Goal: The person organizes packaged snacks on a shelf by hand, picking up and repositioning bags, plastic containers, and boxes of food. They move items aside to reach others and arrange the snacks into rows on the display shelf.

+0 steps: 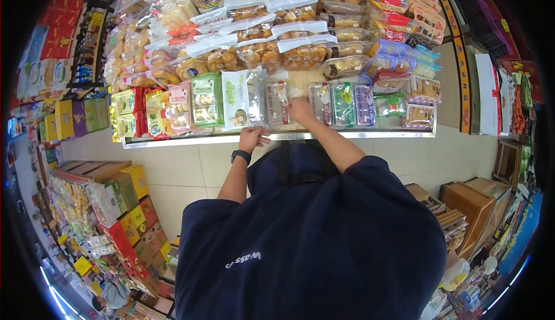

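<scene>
My right hand (299, 111) reaches over the front row of the display, its fingers curled downward. It is right at the edge of a clear pack with a red label (277, 104), beside a bare gap (300, 83) in the row. What its fingers hold, if anything, is hidden. A similar red-labelled pack (319, 103) stands on its other side. My left hand (253, 138), with a dark watch above it, rests at the metal front edge (214, 139), fingers loosely apart and holding nothing. Just beyond it lies a white and green bag (235, 99).
Bagged pastries (303, 53) fill the rows behind. Green (343, 105) and purple (364, 105) packs sit to the right, a green-framed pack (206, 100) to the left. Stacked cartons (136, 227) and wooden cabinets (471, 213) stand behind me. Another person (115, 294) is at the lower left.
</scene>
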Action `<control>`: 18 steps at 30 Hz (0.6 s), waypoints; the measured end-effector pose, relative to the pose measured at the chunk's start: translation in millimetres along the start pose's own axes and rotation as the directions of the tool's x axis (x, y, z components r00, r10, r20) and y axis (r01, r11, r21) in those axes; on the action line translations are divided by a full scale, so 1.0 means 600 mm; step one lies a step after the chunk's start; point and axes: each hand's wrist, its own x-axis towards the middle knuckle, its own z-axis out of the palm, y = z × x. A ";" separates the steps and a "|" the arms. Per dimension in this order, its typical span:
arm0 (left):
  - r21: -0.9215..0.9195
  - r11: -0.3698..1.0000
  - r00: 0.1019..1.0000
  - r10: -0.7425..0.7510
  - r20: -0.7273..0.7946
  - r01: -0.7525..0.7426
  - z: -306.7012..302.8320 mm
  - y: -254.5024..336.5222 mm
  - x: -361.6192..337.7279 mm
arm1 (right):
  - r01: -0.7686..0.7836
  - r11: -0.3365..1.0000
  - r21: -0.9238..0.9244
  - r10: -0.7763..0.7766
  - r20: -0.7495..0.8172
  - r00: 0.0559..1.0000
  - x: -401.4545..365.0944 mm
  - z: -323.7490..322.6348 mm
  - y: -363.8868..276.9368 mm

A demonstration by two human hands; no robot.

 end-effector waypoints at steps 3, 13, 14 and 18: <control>0.008 1.000 1.000 -0.003 0.007 0.003 0.002 -0.003 0.001 | 0.050 0.998 0.042 -0.047 -0.064 0.997 -0.023 -0.023 0.017; 0.017 0.999 1.000 -0.028 -0.008 0.028 0.002 0.001 0.000 | 0.104 0.953 0.284 -0.044 -0.208 0.977 -0.140 -0.150 0.175; 0.024 0.999 1.000 -0.029 -0.010 0.029 0.003 0.003 0.000 | 0.096 0.953 0.288 -0.039 -0.199 0.979 -0.142 -0.152 0.178; 0.020 1.000 0.999 -0.018 -0.029 0.019 0.003 0.001 0.001 | -0.035 0.999 0.014 0.038 -0.286 0.957 -0.135 -0.121 0.177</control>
